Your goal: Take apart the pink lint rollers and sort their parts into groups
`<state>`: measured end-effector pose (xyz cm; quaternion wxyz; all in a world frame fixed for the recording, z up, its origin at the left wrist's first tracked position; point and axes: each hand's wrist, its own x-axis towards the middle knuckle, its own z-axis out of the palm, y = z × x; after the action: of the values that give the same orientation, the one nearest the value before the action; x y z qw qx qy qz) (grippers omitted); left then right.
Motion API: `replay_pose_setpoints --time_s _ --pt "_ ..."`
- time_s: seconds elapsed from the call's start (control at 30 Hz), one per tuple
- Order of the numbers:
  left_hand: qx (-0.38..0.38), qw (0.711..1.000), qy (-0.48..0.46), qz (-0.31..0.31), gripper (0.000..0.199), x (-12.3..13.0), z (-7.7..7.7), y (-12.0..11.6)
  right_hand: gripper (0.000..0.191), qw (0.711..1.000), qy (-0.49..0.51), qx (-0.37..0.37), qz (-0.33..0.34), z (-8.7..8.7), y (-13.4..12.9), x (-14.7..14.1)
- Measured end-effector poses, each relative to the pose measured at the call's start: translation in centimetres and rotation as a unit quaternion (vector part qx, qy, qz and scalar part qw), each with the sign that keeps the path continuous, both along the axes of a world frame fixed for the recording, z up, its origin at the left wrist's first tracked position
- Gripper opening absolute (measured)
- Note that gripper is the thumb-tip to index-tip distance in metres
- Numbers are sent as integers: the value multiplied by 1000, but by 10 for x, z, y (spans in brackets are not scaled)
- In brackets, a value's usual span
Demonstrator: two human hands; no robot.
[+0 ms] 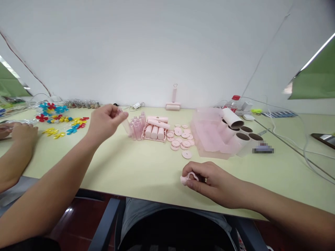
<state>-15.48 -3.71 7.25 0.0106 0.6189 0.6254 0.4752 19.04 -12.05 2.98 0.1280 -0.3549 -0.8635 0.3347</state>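
Note:
My left hand (104, 122) is raised over the table, its fingers pinched on the top of a clear pink tube (126, 126), slightly blurred. Just right of that stands a cluster of similar clear pink tubes (136, 128). Close to the table's front edge, my right hand (209, 179) is closed on a small pink piece with a curved loop (184, 180); the fingers cover part of it. Beyond my right hand lie several flat pink discs (178, 131). Pink roller parts (155, 132) are stacked between the tubes and the discs.
An assembled pink roller (173, 106) stands by the wall. Translucent pink sheeting (209, 130) and cardboard-cored rolls (232, 118) sit to the right, near a red-capped bottle (235, 101) and white cables. Leftward are colourful plastic pieces (53, 109) and another person's hands (22, 132).

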Motion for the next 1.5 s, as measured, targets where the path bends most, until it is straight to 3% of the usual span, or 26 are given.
replay_pose_setpoints --time_s 0.17,0.27,0.57,0.73,0.8,0.83,0.93,1.0,1.07,1.13,1.23,1.3,1.4,1.5 --pt "-111 993 49 -7 32 -2 -45 -3 17 1000 -12 11 -13 4 0 -3" --pt "-125 991 56 -12 32 -2 -58 4 17 1000 -11 9 -8 6 0 -6" --pt "-132 989 65 -13 36 5 -60 13 17 1000 -18 0 -7 2 0 -6" --pt "-86 993 72 -18 33 22 -50 -9 18 1000 2 -6 -9 2 2 -7" --pt "-69 991 74 -91 26 41 -46 -31 18 1000 18 -19 -13 2 4 -10" --pt "-83 980 79 -165 24 53 -45 -44 18 999 26 -24 -17 2 5 -13" --pt "-122 914 104 -372 23 89 -46 -81 20 997 66 -42 -14 -3 5 -23" --pt "-119 881 103 -446 20 106 -50 -96 27 993 103 -61 4 -9 4 -30" --pt "-107 867 103 -476 15 112 -54 -101 37 989 126 -69 16 -13 0 -35" --pt "-106 874 119 -459 15 105 -55 -97 47 990 125 -66 14 -14 -2 -37" --pt "-146 909 157 -356 20 70 -51 -82 53 994 94 -62 11 -8 -3 -32" --pt "-195 933 163 -254 26 34 -48 -68 47 996 76 -56 6 -2 -1 -25" --pt "-276 947 134 -98 32 -19 -49 -45 34 997 66 -41 -11 5 3 -15" --pt "-318 943 90 -36 30 -52 -56 -22 26 997 62 -30 -26 8 4 -8"
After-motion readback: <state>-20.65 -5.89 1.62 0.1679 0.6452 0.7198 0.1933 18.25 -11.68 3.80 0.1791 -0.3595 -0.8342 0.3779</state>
